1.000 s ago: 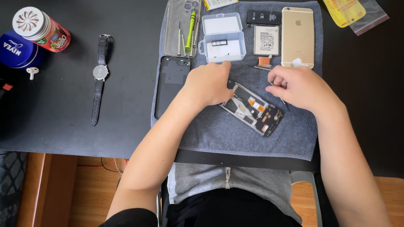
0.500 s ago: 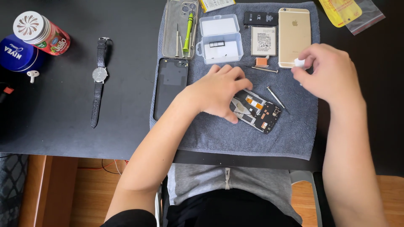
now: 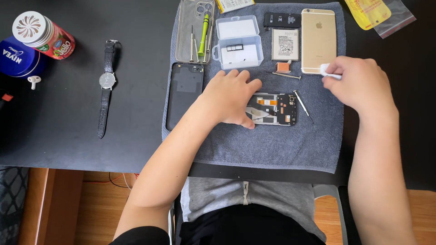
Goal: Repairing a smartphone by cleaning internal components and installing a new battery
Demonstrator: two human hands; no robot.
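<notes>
Left hand (image 3: 229, 97) lies flat, half-hiding the opened phone (image 3: 272, 109); right hand (image 3: 361, 84) pinches a mostly hidden white piece (image 3: 328, 70).

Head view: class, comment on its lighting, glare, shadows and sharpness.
Head view: even, soft daylight. The grey towel and opened phone under the left hand are sharp. Mild glare on the clear plastic box and gold phone. The right hand, holding a small white piece, casts only a faint shadow. Black table detail is dim.
</notes>
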